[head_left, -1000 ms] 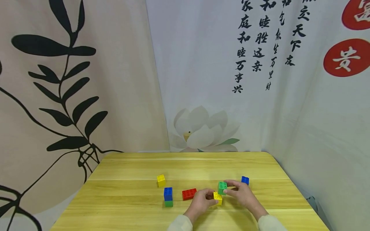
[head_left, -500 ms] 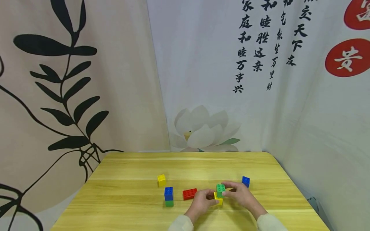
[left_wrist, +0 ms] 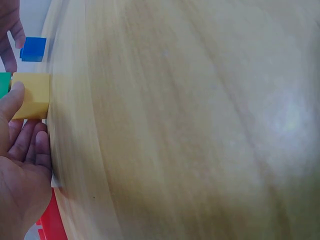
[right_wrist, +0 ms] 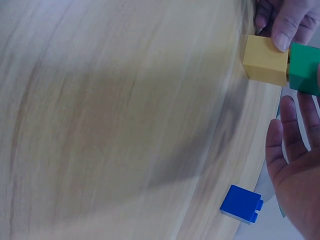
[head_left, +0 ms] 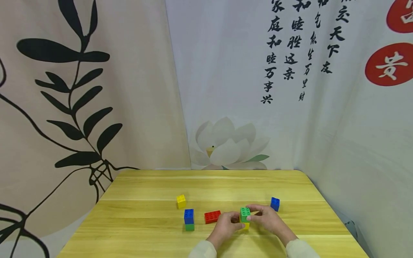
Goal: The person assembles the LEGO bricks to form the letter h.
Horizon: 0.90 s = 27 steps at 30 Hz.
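Between the two hands, a green block (head_left: 245,214) sits over a yellow block (head_left: 246,226), which stands on the table. My left hand (head_left: 227,226) pinches the yellow block (left_wrist: 33,96), its thumb on the near side. With thumb and fingers my right hand (head_left: 267,219) grips the green block. The right wrist view shows the green block (right_wrist: 304,69) against the studded face of the yellow block (right_wrist: 265,60), a thin gap of studs between them; whether they are fully joined I cannot tell.
A red block (head_left: 212,217) lies just left of my left hand. Further left, a blue block (head_left: 189,216) is stacked on a green one (head_left: 189,227), with a yellow block (head_left: 181,201) behind. One blue block (head_left: 275,204) stands beyond my right hand on the wooden table (head_left: 145,200).
The green block in my right hand has moved down and left, from above and behind the yellow block to directly over it. My left hand has kept its hold on the yellow block.
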### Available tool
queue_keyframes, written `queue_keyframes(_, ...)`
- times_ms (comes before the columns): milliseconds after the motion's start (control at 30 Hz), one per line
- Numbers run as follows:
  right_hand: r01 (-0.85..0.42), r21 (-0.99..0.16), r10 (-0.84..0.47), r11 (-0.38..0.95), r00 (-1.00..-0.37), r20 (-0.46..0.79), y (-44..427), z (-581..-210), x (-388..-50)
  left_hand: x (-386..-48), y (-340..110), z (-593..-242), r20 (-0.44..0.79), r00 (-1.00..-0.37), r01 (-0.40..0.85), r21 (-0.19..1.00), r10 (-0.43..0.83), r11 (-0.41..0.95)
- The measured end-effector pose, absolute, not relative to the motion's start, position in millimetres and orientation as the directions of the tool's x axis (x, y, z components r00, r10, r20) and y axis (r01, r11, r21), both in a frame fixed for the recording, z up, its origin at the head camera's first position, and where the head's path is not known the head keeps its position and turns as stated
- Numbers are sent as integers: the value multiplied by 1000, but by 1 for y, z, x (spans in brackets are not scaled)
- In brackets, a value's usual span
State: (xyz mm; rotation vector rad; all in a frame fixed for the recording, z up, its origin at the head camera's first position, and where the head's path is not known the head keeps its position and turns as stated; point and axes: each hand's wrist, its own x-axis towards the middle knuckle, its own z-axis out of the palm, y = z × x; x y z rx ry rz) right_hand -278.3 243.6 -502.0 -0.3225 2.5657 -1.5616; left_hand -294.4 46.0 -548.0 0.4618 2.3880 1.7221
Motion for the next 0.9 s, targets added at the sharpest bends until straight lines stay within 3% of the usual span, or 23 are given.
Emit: queue_keyframes(900, -191, -847, -275, 496, -960, 55, 245, -513, -284, -295, 47, -550, 49, -940, 155, 943, 337, 295)
